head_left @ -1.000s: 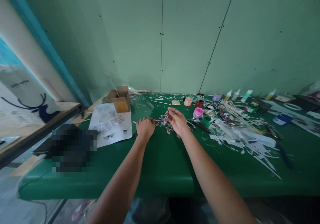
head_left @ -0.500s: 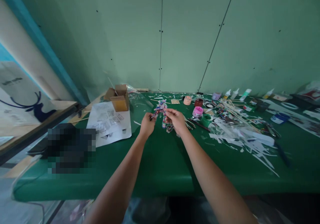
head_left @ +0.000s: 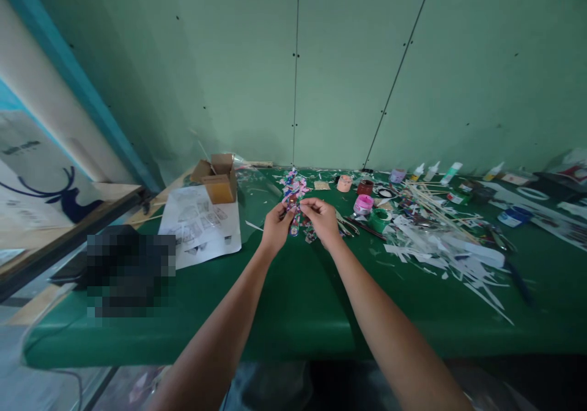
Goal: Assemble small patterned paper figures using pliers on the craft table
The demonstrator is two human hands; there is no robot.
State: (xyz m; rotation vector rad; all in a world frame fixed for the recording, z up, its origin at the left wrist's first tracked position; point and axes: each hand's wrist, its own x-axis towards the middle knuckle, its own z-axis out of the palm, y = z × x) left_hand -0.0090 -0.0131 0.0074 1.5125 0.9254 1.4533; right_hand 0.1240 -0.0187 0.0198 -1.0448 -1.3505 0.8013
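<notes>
A small multicoloured figure-like craft piece (head_left: 295, 185), mostly pink, blue and red, is held up over the middle of the table. My left hand (head_left: 277, 226) pinches its left side, thumb toward me. From the right, my right hand (head_left: 321, 218) holds its edge between thumb and fingertips. The piece stands roughly upright, its lower end showing between the hands. Its exact kind is too small to make out. Beneath my right hand, a patterned scrap (head_left: 310, 235) lies partly hidden on the green table (head_left: 293, 301).
Printed sheets (head_left: 202, 227) and an open cardboard box (head_left: 220, 185) are at left. Paint jars, pink (head_left: 363, 204) and green (head_left: 379, 219) among them, stand right of my hands. Beyond lie paper strips (head_left: 440, 246), thin sticks (head_left: 435, 203) and glue bottles (head_left: 452, 173). A green wall (head_left: 229, 62) rises behind.
The craft piece has been turned and now faces me more fully, its upper part higher. My left hand has shifted slightly right, closer to my right hand.
</notes>
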